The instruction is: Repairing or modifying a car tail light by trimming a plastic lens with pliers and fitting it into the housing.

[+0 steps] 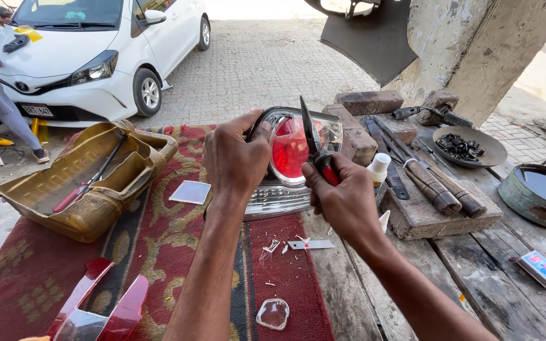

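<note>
A car tail light [289, 161] with a red and clear lens stands tilted on the red patterned rug [159, 246]. My left hand [235, 158] grips its left upper edge and holds it up. My right hand [342, 196] is closed on a red-handled knife [314, 142], the dark blade pointing up across the lens face. Small plastic chips and a thin clear strip [311, 244] lie on the rug and planks just below the light.
A tan moulded tray [86, 183] with a screwdriver lies left. Red lens pieces [99, 306] and a clear fragment [273, 314] sit near. Right: bricks [369, 101], wooden-handled tools [437, 186], a small white bottle [378, 169], a dish of black parts [466, 146], a round tin [538, 192]. A white car [96, 57] is parked behind.
</note>
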